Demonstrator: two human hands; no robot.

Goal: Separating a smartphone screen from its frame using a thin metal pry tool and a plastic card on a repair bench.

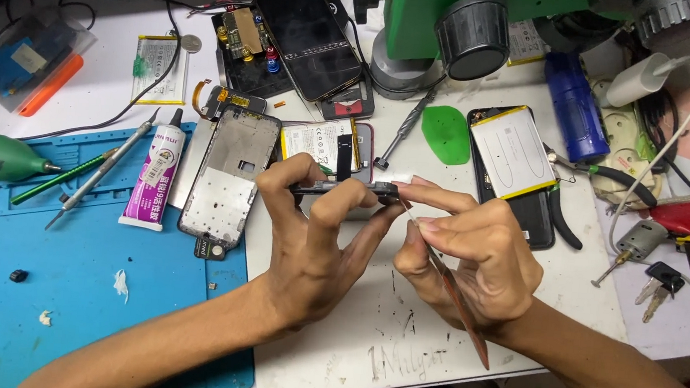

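Left hand (311, 241) fingers arched, pinching phone (345, 189) edge-on, long axis left-right; right hand (469, 261) grips thin pry blade (457, 302) at its end.

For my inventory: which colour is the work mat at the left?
Blue mat, seen in the head view.

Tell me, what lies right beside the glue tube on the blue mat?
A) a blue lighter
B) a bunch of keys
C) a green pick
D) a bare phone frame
D: the bare phone frame lies just right of the white and purple glue tube, at the edge of the blue mat.
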